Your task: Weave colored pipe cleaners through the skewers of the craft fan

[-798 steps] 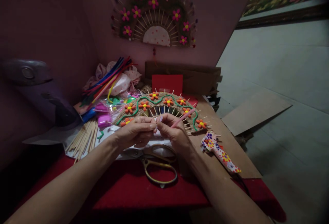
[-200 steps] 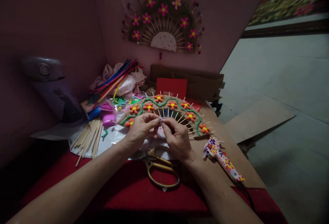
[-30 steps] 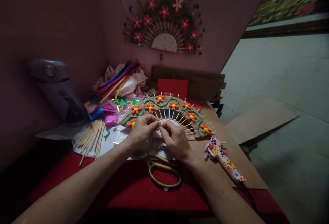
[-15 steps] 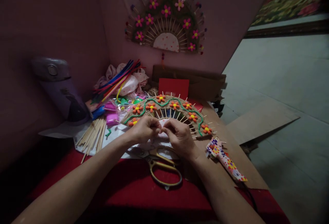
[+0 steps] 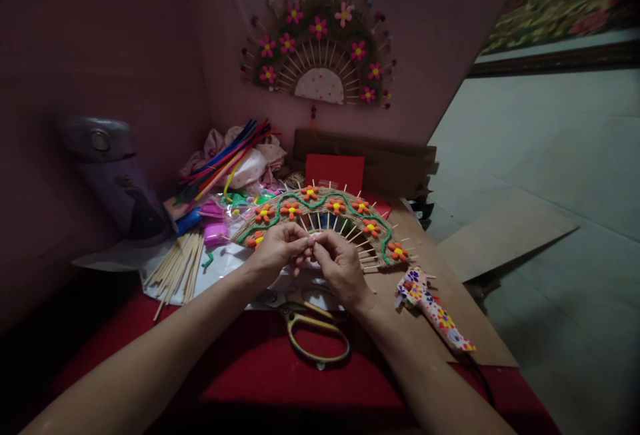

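Observation:
My left hand point(image 5: 280, 252) and my right hand point(image 5: 340, 265) meet in front of the half-round woven fan point(image 5: 295, 196). Between their fingertips they pinch a small pink piece point(image 5: 313, 240), mostly covered by the fingers. Twine, sticks, orange flowers with yellow centres and a wavy green line make up the fan, whose lower middle my hands hide. Just below the hands lies a pair of scissors point(image 5: 320, 342), its gold-coloured handles toward me. A flower-patterned glue gun point(image 5: 435, 312) rests to the right of my right hand.
Thin wooden sticks point(image 5: 177, 265), pink packets point(image 5: 216, 234) and coloured pipe cleaners point(image 5: 233, 162) lie at left. A tumbler point(image 5: 113, 175) stands by the wall. Cardboard point(image 5: 465, 328) covers the right side of the red table. A similar fan point(image 5: 319, 85) hangs on the wall.
Both fingertips have shifted slightly, and the pink piece between them shows more now. The whole view has moved a little; the things on the table lie as before.

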The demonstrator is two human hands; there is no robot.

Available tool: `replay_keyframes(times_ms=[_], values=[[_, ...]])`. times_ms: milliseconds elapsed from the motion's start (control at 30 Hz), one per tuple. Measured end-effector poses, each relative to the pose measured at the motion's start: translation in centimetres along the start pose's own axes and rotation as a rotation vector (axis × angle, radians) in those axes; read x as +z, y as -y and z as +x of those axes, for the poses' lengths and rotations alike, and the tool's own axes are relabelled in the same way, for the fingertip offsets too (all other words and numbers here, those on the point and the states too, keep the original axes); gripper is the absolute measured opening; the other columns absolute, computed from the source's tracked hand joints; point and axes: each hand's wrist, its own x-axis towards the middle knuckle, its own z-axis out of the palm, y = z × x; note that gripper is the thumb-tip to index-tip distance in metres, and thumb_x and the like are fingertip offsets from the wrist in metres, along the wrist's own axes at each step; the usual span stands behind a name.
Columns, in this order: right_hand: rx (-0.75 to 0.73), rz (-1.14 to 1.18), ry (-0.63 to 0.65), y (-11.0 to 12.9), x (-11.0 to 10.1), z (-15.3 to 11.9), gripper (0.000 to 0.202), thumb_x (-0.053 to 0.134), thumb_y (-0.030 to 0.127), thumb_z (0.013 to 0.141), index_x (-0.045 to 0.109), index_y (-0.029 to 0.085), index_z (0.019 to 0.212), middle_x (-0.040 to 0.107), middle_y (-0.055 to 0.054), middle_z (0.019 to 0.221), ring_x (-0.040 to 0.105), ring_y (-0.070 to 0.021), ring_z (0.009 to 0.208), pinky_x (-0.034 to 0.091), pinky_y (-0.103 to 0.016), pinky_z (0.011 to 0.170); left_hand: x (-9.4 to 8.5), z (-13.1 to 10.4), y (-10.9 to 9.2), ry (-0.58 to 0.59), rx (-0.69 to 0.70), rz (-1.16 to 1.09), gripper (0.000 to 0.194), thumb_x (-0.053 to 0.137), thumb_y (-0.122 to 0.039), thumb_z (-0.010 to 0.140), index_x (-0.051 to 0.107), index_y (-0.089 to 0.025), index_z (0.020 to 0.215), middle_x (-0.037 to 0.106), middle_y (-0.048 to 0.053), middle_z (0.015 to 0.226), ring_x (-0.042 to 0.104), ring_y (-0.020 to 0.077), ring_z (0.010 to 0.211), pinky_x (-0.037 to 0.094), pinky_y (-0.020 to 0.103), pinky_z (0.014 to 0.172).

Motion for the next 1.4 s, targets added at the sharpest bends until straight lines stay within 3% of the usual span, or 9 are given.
replay_keyframes(times_ms=[167,367,567,733,900,1100,1267,1400], values=[[-0.102,-0.105,-0.025,0.62,-0.05,-0.08,0.013,0.045,0.02,0.085,0.057,0.019,0.083,0.061,-0.002,0.077,0.056,-0.0131,0.071,0.044,-0.025,0.067,0.27,-0.04,0.08,-0.057,0.043,0.023,0.03,0.072,-0.034,0.065,0.05,-0.014,0.068,0.056,-0.003,0.053,0.047,0.0055,0.037,0.039,0.016,0.035],[-0.112,-0.162,-0.018,0.62,-0.08,-0.09,0.014,0.043,0.022,0.088,0.055,0.019,0.08,0.06,-0.002,0.077,0.056,-0.0135,0.071,0.043,-0.025,0.068,0.28,-0.06,0.06,-0.123,0.111,0.136,0.028,0.07,-0.036,0.066,0.054,-0.014,0.073,0.056,-0.003,0.053,0.048,0.0077,0.036,0.039,0.019,0.032],[-0.097,-0.222,-0.042,0.43,-0.16,-0.03,0.014,0.043,0.021,0.087,0.054,0.019,0.079,0.057,-0.001,0.071,0.053,-0.0135,0.066,0.04,-0.024,0.064,0.59,-0.33,-0.36,-0.069,0.098,0.196,0.026,0.067,-0.034,0.069,0.057,-0.012,0.078,0.057,-0.002,0.054,0.051,0.0092,0.038,0.042,0.021,0.035],[-0.103,-0.184,0.029,0.45,-0.24,-0.07,0.015,0.042,0.018,0.088,0.057,0.019,0.084,0.06,-0.002,0.074,0.056,-0.0142,0.069,0.042,-0.025,0.066,0.37,-0.04,-0.21,-0.101,0.074,0.11,0.029,0.073,-0.034,0.063,0.058,-0.011,0.073,0.059,0.0,0.055,0.052,0.0094,0.041,0.043,0.02,0.036],[-0.036,-0.13,-0.012,0.4,-0.22,-0.02,0.014,0.046,0.02,0.085,0.06,0.019,0.082,0.063,-0.002,0.075,0.058,-0.0145,0.07,0.044,-0.026,0.068,0.19,0.23,0.06,-0.083,0.037,0.022,0.029,0.073,-0.033,0.062,0.06,-0.011,0.075,0.058,-0.001,0.054,0.051,0.0092,0.043,0.044,0.021,0.037],[0.175,0.163,0.009,-0.13,0.07,0.36,0.012,0.049,0.027,0.082,0.058,0.019,0.082,0.054,0.004,0.058,0.051,-0.0106,0.049,0.043,-0.022,0.049,0.48,0.05,0.03,-0.166,0.15,0.232,0.021,0.071,-0.029,0.064,0.058,-0.014,0.073,0.058,-0.002,0.058,0.052,0.009,0.045,0.04,0.018,0.039],[0.104,0.116,0.018,0.09,-0.13,0.4,0.013,0.049,0.025,0.083,0.058,0.018,0.077,0.056,0.002,0.062,0.054,-0.0112,0.058,0.045,-0.023,0.058,0.14,0.1,0.2,-0.193,0.16,0.331,0.016,0.069,-0.027,0.065,0.061,-0.015,0.072,0.059,-0.001,0.058,0.051,0.0085,0.042,0.038,0.018,0.037],[0.093,0.009,0.005,0.36,-0.46,0.37,0.017,0.049,0.029,0.085,0.06,0.018,0.077,0.058,0.001,0.064,0.056,-0.0122,0.062,0.045,-0.023,0.061,0.07,0.23,0.12,-0.187,0.101,0.222,0.019,0.066,-0.031,0.069,0.058,-0.014,0.073,0.056,-0.002,0.056,0.047,0.0083,0.037,0.04,0.021,0.032]])
